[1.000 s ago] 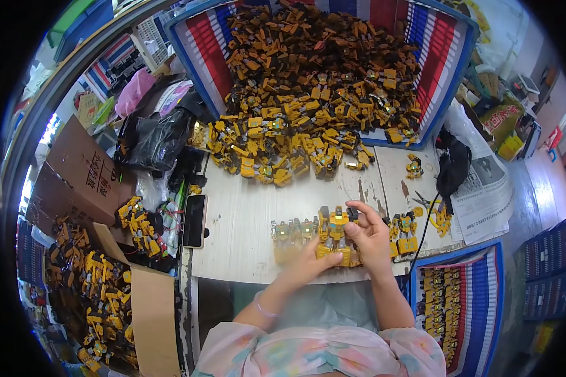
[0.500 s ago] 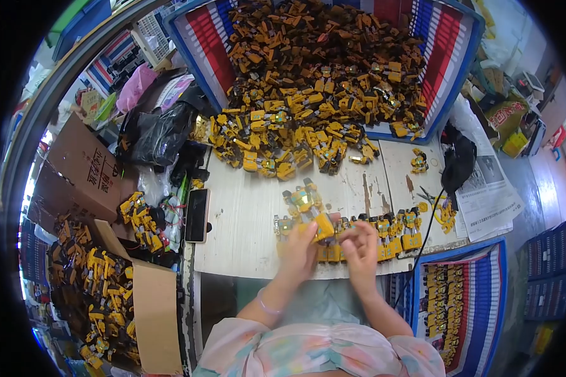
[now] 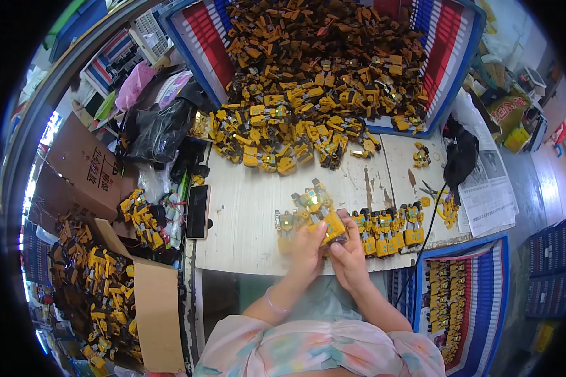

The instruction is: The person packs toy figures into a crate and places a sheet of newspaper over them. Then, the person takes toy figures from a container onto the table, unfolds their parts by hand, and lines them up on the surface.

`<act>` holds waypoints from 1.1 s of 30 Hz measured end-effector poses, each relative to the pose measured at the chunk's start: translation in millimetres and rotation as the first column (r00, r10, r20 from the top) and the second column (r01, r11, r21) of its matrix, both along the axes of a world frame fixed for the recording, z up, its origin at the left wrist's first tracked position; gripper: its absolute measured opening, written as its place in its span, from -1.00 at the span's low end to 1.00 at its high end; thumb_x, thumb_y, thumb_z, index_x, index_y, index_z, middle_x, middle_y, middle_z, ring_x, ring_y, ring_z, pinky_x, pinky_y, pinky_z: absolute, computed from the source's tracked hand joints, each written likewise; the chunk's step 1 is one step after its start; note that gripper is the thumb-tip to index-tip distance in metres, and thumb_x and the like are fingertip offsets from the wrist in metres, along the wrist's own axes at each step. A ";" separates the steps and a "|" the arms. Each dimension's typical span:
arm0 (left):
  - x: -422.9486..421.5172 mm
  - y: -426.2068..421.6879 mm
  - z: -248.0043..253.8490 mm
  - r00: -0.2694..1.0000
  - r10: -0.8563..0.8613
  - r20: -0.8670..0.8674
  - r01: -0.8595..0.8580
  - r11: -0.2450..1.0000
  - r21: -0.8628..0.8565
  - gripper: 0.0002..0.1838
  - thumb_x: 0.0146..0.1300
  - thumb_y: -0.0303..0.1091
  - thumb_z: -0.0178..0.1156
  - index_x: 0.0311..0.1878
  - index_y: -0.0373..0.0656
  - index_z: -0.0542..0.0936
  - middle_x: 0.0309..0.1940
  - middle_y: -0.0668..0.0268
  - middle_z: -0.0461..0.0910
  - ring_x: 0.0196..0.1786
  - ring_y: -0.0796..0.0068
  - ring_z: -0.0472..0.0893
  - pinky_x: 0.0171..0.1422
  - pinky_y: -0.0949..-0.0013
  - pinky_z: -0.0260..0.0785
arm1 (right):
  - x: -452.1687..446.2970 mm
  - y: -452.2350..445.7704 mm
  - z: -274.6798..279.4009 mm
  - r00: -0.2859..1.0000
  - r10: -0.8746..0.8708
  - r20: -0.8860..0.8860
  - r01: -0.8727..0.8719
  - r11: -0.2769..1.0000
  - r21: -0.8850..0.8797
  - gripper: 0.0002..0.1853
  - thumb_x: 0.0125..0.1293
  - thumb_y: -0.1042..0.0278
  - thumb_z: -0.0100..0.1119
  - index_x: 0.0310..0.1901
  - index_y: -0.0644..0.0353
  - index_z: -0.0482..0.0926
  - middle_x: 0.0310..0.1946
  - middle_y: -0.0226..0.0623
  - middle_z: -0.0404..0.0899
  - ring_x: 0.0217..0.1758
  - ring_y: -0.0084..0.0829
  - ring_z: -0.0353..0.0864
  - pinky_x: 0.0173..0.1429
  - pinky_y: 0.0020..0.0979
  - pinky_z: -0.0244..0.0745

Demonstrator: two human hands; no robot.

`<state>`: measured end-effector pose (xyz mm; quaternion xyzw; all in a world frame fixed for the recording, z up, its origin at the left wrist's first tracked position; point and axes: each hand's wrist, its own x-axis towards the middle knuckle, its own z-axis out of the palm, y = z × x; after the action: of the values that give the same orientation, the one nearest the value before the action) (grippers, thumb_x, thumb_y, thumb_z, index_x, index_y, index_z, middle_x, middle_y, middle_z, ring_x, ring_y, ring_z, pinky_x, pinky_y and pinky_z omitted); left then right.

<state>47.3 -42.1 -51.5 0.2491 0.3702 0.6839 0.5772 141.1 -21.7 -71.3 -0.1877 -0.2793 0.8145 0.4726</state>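
A yellow toy robot (image 3: pixel 316 202) with black and silvery parts is held tilted above the table's front edge. My left hand (image 3: pixel 308 251) is wrapped round its lower left side. My right hand (image 3: pixel 350 256) grips the lower right end, its thumb against the toy. Right of my hands a row of similar yellow toy robots (image 3: pixel 383 232) lies side by side on the table. Another toy robot (image 3: pixel 285 223) lies just left of the held one, partly covered by my left hand.
A big blue-rimmed crate (image 3: pixel 449 69) on its side spills a heap of yellow toys (image 3: pixel 277 138) onto the white table (image 3: pixel 239 207). A phone (image 3: pixel 198 212) lies at left, above a cardboard box (image 3: pixel 157 314) of toys. Pliers (image 3: pixel 431 191) lie at right, above another crate (image 3: pixel 493 301) with rows of toys.
My right hand has come in against the toy robot and now grips its lower end. The toy has shifted slightly right, with my left hand still on it.
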 end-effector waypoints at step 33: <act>-26.3 -1.6 -8.4 0.932 -0.131 -0.339 0.116 0.991 -0.065 -0.53 0.19 -0.49 0.13 0.16 -0.26 0.27 -0.01 0.26 0.46 0.01 0.50 0.48 0.11 0.42 0.32 | 19.1 -5.4 -8.8 0.777 -0.200 0.597 -0.080 0.909 0.408 -0.48 0.32 0.50 -0.07 0.27 0.26 0.03 -0.10 -0.20 0.48 -0.01 -0.50 0.47 0.07 -0.48 0.38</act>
<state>21.0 -43.6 -59.9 0.3742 0.4635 0.5842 0.5512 160.1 -27.1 -80.1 -0.3526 -0.5788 0.6119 0.4077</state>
